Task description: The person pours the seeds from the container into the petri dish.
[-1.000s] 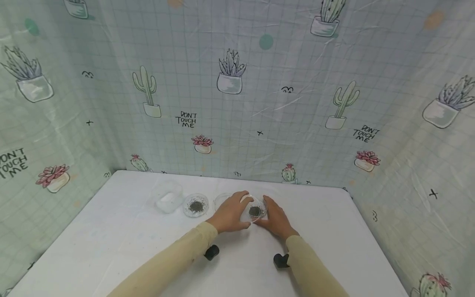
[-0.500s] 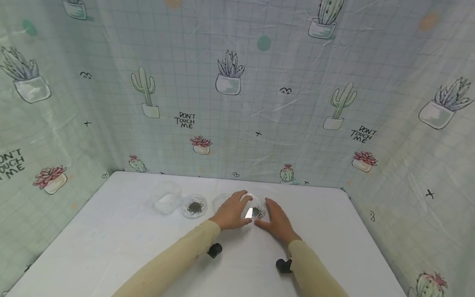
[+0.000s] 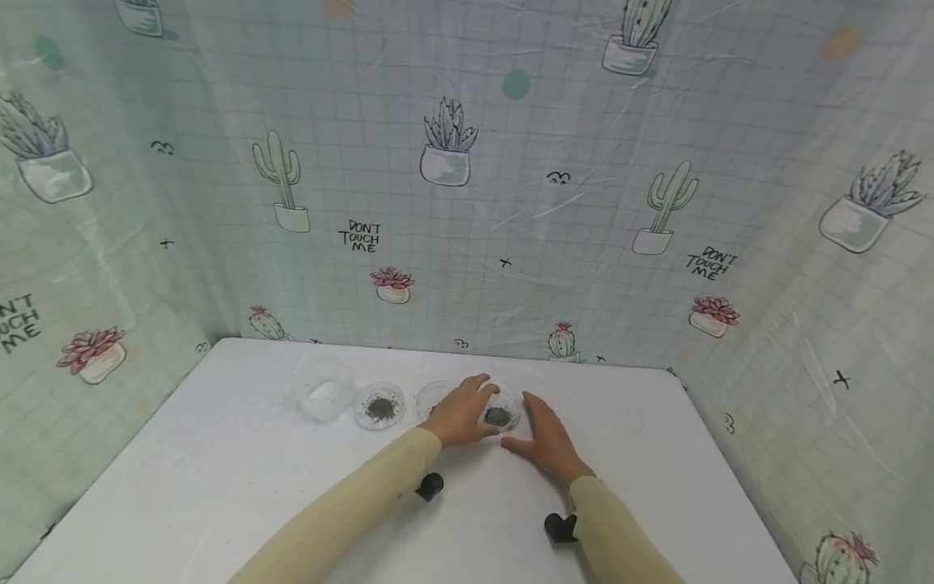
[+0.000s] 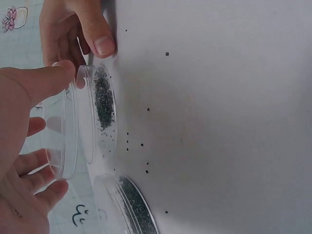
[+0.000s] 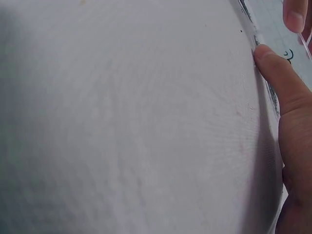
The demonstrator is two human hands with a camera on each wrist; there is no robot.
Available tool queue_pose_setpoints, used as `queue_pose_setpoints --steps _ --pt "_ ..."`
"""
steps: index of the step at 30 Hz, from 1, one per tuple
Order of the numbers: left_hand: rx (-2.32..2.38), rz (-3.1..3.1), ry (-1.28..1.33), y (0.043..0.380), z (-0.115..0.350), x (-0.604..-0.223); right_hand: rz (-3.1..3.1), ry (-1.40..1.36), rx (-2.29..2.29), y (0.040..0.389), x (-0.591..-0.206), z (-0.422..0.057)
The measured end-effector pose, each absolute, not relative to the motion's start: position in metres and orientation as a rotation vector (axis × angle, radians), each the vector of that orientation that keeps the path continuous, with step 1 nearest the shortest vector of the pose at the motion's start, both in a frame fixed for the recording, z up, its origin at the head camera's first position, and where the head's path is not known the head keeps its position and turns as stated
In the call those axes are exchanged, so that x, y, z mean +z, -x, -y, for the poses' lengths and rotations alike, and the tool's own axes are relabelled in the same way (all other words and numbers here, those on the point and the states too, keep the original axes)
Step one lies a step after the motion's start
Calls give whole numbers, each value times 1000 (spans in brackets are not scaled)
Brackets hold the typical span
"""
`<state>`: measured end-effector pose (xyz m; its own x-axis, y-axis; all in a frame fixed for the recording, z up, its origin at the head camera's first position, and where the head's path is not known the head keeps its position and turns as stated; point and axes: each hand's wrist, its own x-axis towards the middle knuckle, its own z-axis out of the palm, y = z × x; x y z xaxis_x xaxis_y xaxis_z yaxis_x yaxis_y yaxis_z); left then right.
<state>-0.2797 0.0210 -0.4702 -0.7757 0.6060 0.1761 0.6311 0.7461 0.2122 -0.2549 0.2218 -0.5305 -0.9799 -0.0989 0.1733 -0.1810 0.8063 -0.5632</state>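
My left hand [image 3: 461, 412] pinches the edge of a clear petri dish lid [image 4: 69, 131] between thumb and fingers. Close beneath the lid, a petri dish [image 3: 499, 430] with a heap of dark granules [image 4: 103, 100] sits on the table. To the right of that dish is my right hand [image 3: 550, 440], its thumb and fingers spread around the near right side. The left wrist view shows the right hand's thumb [image 4: 103, 44] close to the dish's end. A neighbouring dish [image 4: 139, 209] with dark granules is partly hidden behind my left hand in the head view.
Left of the hands stands another petri dish [image 3: 381, 408] holding dark granules. Farther left lies a clear, crumpled-looking container [image 3: 321, 393]. Several stray granules [image 4: 147, 109] dot the white table [image 3: 627, 487]. A cactus-print curtain [image 3: 467, 219] rises behind the table's far edge.
My right hand has drawn slightly away from the dish's side. The lid in my left hand has changed tilt; the bright glare seen half a second ago is gone.
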Motion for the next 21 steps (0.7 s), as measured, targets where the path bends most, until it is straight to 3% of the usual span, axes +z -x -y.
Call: queue_pose_setpoints --steps 21 --pt "-279 2929 989 287 -44 -480 2913 -213 949 252 -531 -226"
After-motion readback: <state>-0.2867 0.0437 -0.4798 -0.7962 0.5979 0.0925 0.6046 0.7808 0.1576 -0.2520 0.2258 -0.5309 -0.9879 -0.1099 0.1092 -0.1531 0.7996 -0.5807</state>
